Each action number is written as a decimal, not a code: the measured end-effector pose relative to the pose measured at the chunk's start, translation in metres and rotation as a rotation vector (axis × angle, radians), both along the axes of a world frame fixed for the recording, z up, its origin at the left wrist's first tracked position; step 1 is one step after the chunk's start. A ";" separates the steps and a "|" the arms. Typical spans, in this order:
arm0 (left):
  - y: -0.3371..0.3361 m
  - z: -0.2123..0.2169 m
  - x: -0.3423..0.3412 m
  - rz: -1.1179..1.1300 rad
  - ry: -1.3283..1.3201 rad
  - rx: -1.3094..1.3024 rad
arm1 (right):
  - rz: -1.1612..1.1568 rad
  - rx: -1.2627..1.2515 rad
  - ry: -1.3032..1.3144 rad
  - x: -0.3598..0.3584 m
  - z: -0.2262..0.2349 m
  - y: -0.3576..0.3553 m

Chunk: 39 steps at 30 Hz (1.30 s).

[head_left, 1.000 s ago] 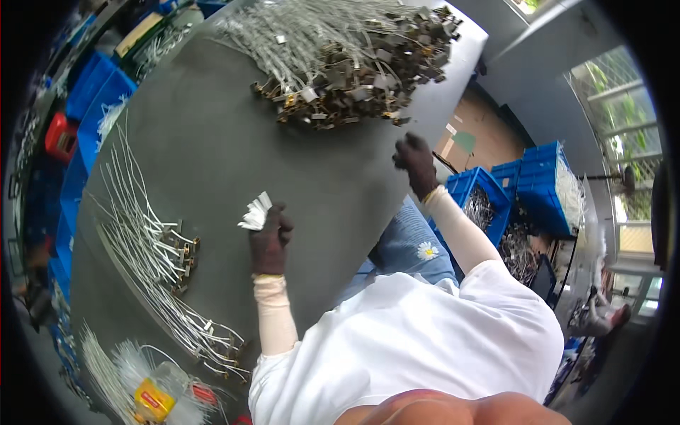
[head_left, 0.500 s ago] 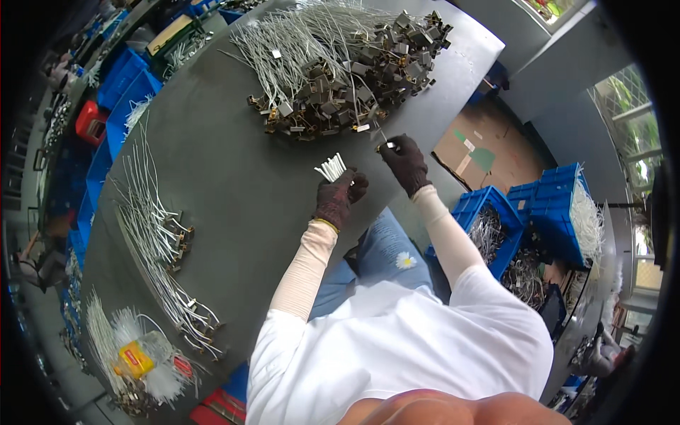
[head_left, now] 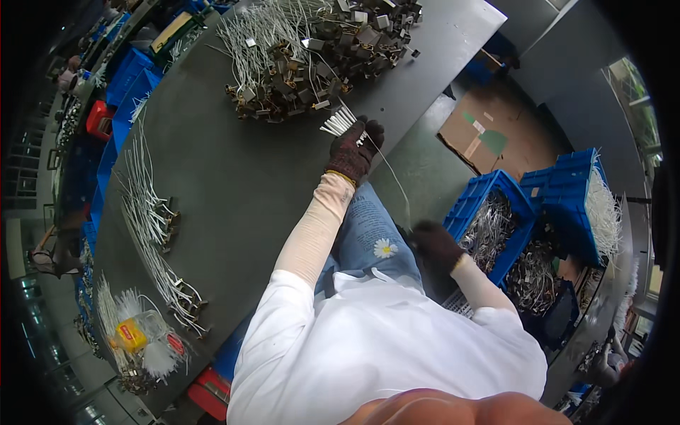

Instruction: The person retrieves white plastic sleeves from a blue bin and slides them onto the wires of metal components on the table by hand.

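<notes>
Near the upper middle of the frame, the person's left hand (head_left: 354, 149), in a dark knit glove, is closed around a small bundle of white cable ties (head_left: 338, 120) whose ends fan out toward the upper left. One single tie (head_left: 393, 173) runs from that fist down and to the right to the right hand (head_left: 433, 244), which sits low at centre right, off the edge of the grey table (head_left: 234, 184) and above the lap. The right hand also wears a dark glove and looks curled, with the lower end of the strand at its fingers; whether it actually pinches the strand cannot be told.

Just above the left hand lies one large heap of metal parts with white wires (head_left: 312, 49), spread across the top of the frame. On the left part of the table, one long loose row of wired pieces (head_left: 152, 227) stretches downward. At lower left sits one clear bag with a yellow label (head_left: 138, 336), holding more white ties. To the right of the person stand two blue crates (head_left: 538, 212) side by side, one showing grey metal strands, the other white ones. One flat piece of cardboard (head_left: 482, 131) lies on the floor at upper right.
</notes>
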State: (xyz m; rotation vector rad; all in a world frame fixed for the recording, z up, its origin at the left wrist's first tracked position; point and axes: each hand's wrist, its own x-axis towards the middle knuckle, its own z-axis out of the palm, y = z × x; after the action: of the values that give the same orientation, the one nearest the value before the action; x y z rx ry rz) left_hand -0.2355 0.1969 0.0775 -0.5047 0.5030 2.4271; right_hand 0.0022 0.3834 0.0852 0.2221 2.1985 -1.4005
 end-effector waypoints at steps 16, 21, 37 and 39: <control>-0.139 -0.001 0.015 0.443 0.049 0.210 | -0.074 -0.026 -0.312 0.124 -0.019 0.064; -0.176 0.010 0.019 0.535 0.087 0.245 | -0.045 -0.040 -0.360 0.107 0.000 0.054; -0.209 -0.002 0.020 0.537 0.204 0.228 | 0.018 0.043 -0.416 0.078 0.048 0.037; -0.211 0.002 0.018 0.533 0.194 0.243 | 0.006 0.049 -0.392 0.078 0.044 0.042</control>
State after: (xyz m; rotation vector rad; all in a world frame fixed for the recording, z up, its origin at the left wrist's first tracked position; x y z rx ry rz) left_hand -0.2176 -0.0146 0.0800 -0.3285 0.1527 3.0169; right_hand 0.0800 0.4251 0.1287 0.4659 1.9068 -1.1832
